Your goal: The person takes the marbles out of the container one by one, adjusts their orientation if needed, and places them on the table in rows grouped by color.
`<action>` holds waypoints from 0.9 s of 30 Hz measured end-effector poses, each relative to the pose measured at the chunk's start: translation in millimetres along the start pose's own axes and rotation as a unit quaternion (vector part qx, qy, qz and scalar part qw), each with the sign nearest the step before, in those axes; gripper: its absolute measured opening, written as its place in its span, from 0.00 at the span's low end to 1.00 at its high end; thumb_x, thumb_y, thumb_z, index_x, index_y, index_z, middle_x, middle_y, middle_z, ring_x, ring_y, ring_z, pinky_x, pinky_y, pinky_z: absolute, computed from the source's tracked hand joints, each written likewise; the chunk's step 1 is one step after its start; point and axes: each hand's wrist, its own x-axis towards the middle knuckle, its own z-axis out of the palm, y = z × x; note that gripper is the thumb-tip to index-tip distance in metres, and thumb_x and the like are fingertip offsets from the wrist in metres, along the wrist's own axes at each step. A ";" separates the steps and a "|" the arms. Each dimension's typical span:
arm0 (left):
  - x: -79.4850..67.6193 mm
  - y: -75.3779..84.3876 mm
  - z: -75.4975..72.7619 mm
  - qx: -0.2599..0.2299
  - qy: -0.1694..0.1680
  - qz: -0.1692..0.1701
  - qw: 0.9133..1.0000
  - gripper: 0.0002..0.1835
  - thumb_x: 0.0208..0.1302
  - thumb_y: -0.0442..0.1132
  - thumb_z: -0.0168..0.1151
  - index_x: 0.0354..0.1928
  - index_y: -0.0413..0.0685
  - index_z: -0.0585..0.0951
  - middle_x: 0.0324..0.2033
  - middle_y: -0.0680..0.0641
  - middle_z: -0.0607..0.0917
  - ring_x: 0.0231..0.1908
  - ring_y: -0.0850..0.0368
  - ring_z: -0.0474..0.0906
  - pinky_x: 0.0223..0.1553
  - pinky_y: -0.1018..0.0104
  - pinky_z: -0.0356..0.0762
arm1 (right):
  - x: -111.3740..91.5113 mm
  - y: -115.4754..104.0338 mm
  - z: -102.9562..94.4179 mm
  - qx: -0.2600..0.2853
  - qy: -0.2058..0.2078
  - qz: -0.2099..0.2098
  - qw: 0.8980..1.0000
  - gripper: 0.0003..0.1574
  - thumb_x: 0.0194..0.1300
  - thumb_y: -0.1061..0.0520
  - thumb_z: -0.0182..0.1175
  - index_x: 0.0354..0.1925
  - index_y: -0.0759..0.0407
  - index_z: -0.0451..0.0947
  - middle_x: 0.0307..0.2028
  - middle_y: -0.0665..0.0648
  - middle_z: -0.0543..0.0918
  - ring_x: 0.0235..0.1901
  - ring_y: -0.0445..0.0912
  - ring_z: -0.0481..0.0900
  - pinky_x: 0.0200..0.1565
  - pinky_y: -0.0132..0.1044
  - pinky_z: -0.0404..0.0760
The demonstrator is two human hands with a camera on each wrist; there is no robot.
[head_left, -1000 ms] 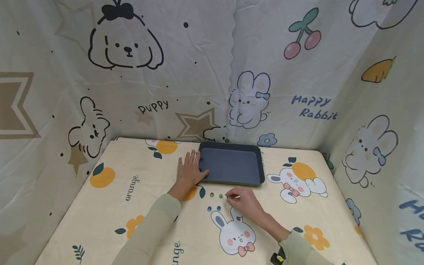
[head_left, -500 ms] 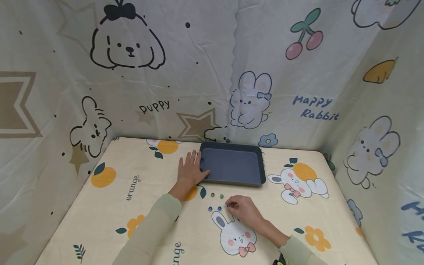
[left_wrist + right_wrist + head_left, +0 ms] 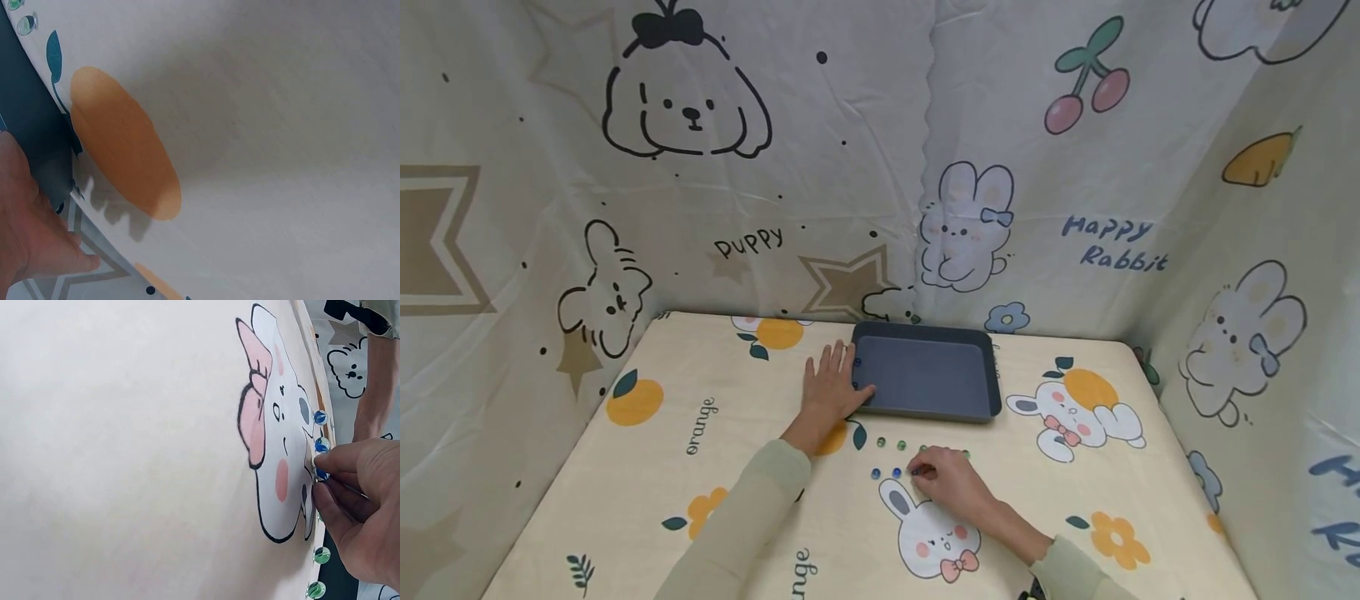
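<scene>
My right hand (image 3: 953,483) pinches a blue marble (image 3: 321,474) between thumb and forefinger, low at the cloth. Just left of it, two more blue marbles (image 3: 886,473) lie in a row; in the right wrist view they line up beyond the fingertips. Farther from me runs a row of green marbles (image 3: 902,446), partly hidden behind the right hand. My left hand (image 3: 829,390) rests with fingers spread on the left rim of a dark grey tray (image 3: 925,375). Small dark blue spots (image 3: 857,362) show inside that rim next to the fingers.
A cream cloth (image 3: 737,475) printed with oranges, flowers and rabbits covers the table. Pale printed curtains (image 3: 820,192) hang behind and on both sides, close behind the tray's far edge.
My right hand has moved toward me from beside the green row to the end of the blue row, with the marble. More green marbles show behind it. The left hand stays put.
</scene>
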 end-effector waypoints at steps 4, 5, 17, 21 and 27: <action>0.8 -0.5 0.5 -0.006 0.001 0.002 1.000 0.51 0.67 0.70 0.50 0.80 0.50 0.45 0.78 0.42 0.45 0.77 0.44 0.39 0.73 0.41 0.38 | -0.4 -0.9 -0.8 0.004 -0.004 0.008 1.000 0.09 0.60 0.66 0.67 0.38 0.55 0.87 0.35 0.46 0.84 0.33 0.35 0.79 0.36 0.30 0.81; 0.2 -0.6 0.1 -0.007 0.002 0.002 1.000 0.51 0.67 0.70 0.50 0.80 0.50 0.45 0.78 0.43 0.45 0.77 0.44 0.39 0.73 0.41 0.38 | -0.7 -1.1 -0.7 0.007 -0.005 0.009 1.000 0.09 0.60 0.67 0.67 0.38 0.55 0.86 0.35 0.46 0.84 0.33 0.35 0.79 0.36 0.30 0.81; -5.7 0.2 -4.6 -0.017 0.012 0.007 1.000 0.51 0.67 0.70 0.51 0.80 0.48 0.48 0.78 0.42 0.47 0.76 0.43 0.41 0.72 0.41 0.41 | -3.5 1.5 2.2 0.009 -0.002 0.020 1.000 0.09 0.59 0.63 0.68 0.39 0.53 0.86 0.36 0.44 0.82 0.34 0.35 0.78 0.37 0.30 0.81; -5.5 0.2 -3.7 -0.016 0.018 0.009 1.000 0.51 0.67 0.70 0.51 0.80 0.48 0.49 0.78 0.41 0.48 0.76 0.43 0.42 0.72 0.41 0.42 | -4.3 2.0 2.3 0.007 -0.002 0.018 1.000 0.09 0.59 0.62 0.68 0.40 0.52 0.86 0.36 0.44 0.82 0.35 0.35 0.78 0.38 0.30 0.81; -4.8 0.0 -2.2 -0.017 0.021 0.009 1.000 0.51 0.67 0.70 0.52 0.80 0.48 0.48 0.78 0.41 0.48 0.76 0.43 0.41 0.73 0.42 0.41 | -4.5 -0.3 1.9 0.002 0.001 0.024 1.000 0.09 0.60 0.62 0.69 0.40 0.52 0.85 0.36 0.44 0.81 0.35 0.35 0.79 0.39 0.30 0.81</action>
